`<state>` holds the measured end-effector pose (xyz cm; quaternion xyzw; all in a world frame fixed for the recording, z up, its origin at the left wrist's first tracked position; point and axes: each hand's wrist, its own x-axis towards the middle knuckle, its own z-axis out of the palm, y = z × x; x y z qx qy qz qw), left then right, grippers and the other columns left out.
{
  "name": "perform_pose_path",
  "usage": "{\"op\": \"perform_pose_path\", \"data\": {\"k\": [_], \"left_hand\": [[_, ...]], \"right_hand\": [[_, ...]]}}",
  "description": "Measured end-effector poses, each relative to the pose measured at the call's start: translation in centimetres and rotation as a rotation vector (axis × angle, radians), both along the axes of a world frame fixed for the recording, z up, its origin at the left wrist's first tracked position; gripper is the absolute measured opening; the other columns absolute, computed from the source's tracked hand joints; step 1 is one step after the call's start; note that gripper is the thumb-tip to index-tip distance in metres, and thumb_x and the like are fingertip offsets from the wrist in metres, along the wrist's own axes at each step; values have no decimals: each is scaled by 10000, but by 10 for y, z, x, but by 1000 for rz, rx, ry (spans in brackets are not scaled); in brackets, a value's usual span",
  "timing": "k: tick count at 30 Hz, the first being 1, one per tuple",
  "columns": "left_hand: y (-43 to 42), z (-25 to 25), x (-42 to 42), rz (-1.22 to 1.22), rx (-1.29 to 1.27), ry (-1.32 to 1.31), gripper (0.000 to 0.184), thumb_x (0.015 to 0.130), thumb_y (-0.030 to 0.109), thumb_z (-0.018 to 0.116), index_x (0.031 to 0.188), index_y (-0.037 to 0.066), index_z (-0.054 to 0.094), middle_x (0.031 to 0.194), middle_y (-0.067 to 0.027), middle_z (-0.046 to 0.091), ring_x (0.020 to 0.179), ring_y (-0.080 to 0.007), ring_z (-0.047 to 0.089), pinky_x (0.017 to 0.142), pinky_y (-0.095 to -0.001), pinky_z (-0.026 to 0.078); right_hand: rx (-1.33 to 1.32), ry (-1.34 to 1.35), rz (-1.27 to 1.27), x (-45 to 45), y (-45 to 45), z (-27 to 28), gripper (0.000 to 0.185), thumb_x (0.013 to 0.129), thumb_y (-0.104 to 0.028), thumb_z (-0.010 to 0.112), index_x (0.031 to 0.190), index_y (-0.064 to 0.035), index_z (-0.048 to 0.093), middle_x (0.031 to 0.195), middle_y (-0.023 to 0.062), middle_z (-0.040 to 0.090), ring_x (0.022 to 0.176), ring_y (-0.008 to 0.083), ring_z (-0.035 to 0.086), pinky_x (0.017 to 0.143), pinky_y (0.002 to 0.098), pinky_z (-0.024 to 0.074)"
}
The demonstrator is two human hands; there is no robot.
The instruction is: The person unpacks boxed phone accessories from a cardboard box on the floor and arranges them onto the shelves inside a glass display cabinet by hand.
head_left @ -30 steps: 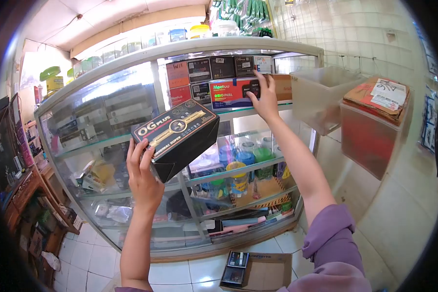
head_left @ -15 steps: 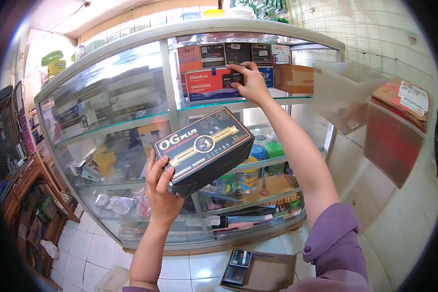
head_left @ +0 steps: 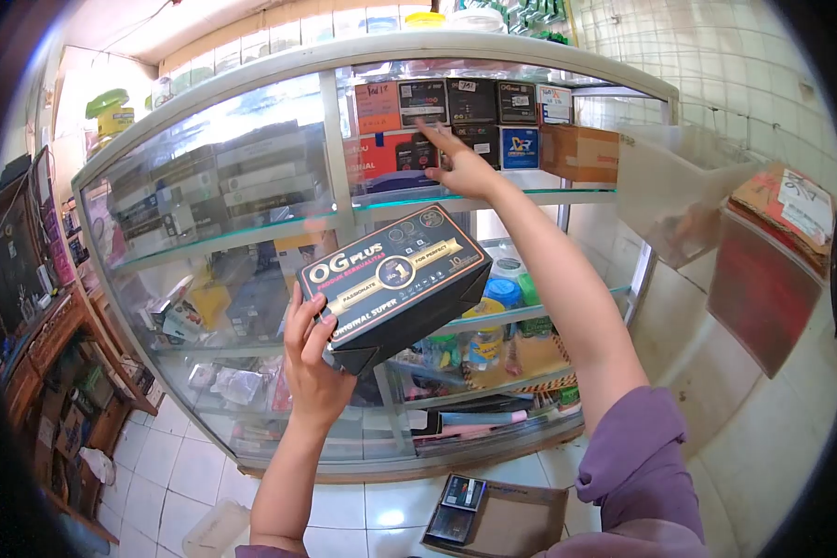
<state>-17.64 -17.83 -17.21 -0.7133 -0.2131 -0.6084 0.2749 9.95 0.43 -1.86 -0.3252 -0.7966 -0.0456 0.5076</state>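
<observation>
My left hand grips a black OG Plus box by its lower left end, holding it tilted in front of the display cabinet. My right hand reaches into the upper shelf, its index finger stretched out to the left and the thumb lower down, fingers apart. It is at the right end of a red Meetoo box; whether the fingertips touch it I cannot tell. Behind the hand is a black box, partly hidden, and beside that a blue box. Above sit an orange box and several black boxes.
The glass cabinet has a frame post between its left pane and the open side. A brown carton stands at the shelf's right end. Jars fill a lower shelf. An open cardboard tray holding small boxes lies on the tiled floor.
The red Meetoo box has slid left along the shelf, uncovering more of the black and blue boxes. My right hand moved left with it and its fingers spread. The OG Plus box stays in my left hand.
</observation>
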Motion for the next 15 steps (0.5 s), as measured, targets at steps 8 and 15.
{"op": "perform_pose_path", "data": {"k": [8, 15], "left_hand": [[-17, 43, 34, 16, 94, 25, 829, 601, -19, 836, 1268, 124, 366, 1335, -164, 446, 1274, -377, 444, 1060, -460, 395], [-18, 98, 84, 398, -118, 191, 843, 710, -111, 551, 1477, 174, 348, 1479, -165, 323, 1323, -386, 357, 1085, -457, 347]], "right_hand": [[-914, 370, 274, 48, -190, -18, 722, 856, -621, 516, 1342, -91, 465, 1181, 146, 628, 1042, 283, 637, 848, 413, 547], [-658, 729, 578, 86, -174, -24, 735, 845, -484, 602, 1392, -66, 344, 1270, 173, 518, 1078, 300, 606, 827, 504, 559]]}}
